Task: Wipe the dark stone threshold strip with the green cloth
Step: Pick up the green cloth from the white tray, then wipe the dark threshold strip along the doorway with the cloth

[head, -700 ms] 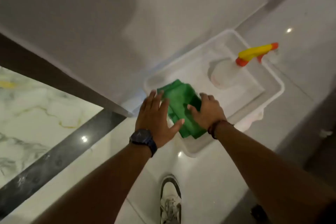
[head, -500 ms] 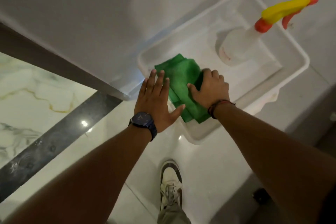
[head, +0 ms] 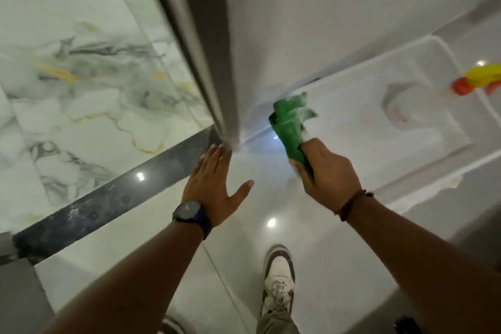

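My right hand [head: 326, 173] is shut on the green cloth [head: 291, 122], which hangs bunched in the air above the near left corner of the white tray [head: 423, 168]. My left hand [head: 214, 184] is open with its fingers spread, palm down, above the pale floor just right of the dark stone threshold strip [head: 89, 206]. The strip runs diagonally from the lower left up to the foot of the white door edge [head: 217, 106]. Both hands are apart from the strip.
A spray bottle [head: 406, 106] with a yellow and orange trigger head stands in the tray at the right. Marble tiles [head: 67, 76] lie beyond the strip. My shoe [head: 279, 282] stands on the pale floor below the hands. A white wall rises behind the tray.
My right hand has lifted the green cloth out of the tray and pulled it leftward. My left hand has come off the cloth and moved toward the strip. The view has swung left.
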